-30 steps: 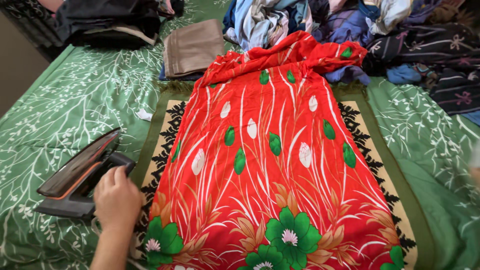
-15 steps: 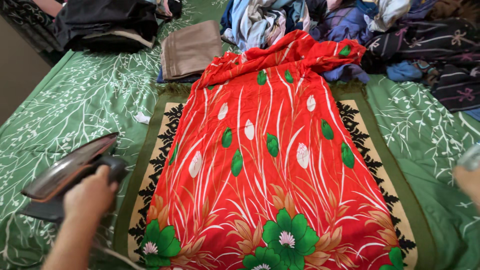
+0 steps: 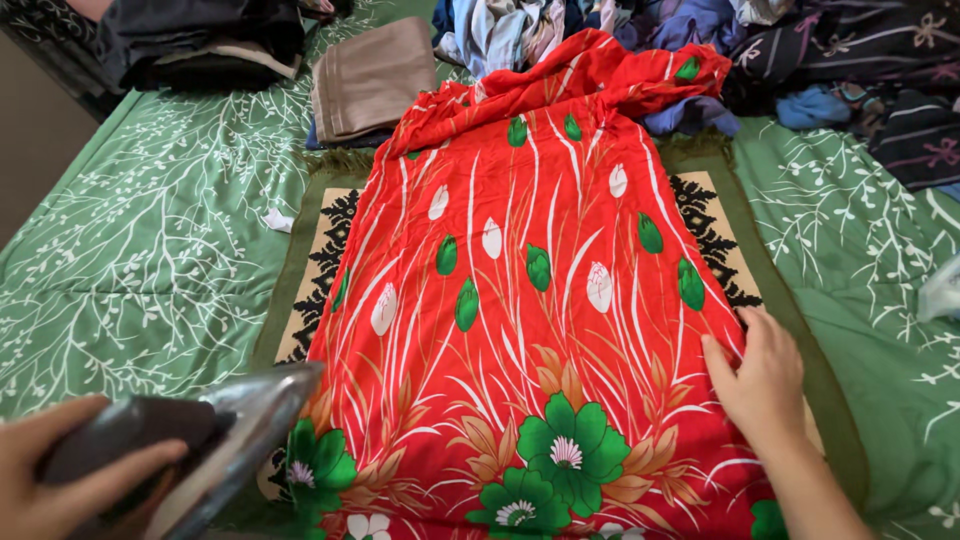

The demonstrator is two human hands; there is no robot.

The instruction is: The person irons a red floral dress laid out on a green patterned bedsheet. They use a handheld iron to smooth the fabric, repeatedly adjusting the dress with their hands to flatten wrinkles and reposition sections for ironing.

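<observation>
A person's left hand (image 3: 45, 480) is wrapped round the dark handle of an iron (image 3: 200, 445) at the near left corner, fingers clamped on it, with the iron's shiny soleplate tilted and its tip just reaching the near left edge of a red dress (image 3: 530, 300). Whether the soleplate presses on the cloth can't be told from the head view. The right hand (image 3: 765, 380) lies flat, palm down & fingers together, on the dress's near right edge, gripping nothing.

The dress, red w/ white streaks, green buds and big green flowers near the hem, is spread lengthwise down the middle of a mat (image 3: 320, 250) w/ a cream field, black pattern and olive border. The far end of the dress is bunched up in folds. The mat lies on a bed covered by a green sheet (image 3: 150, 230) printed w/ white branches.

At far left of the dress sits a folded tan cloth (image 3: 370, 75); farther left, a stack of dark clothes (image 3: 200, 40). Across the far right runs a loose heap of mixed clothes (image 3: 800, 60) in blue, purple & dark prints. A small white scrap (image 3: 278, 220) lies on the sheet just left of the mat.
</observation>
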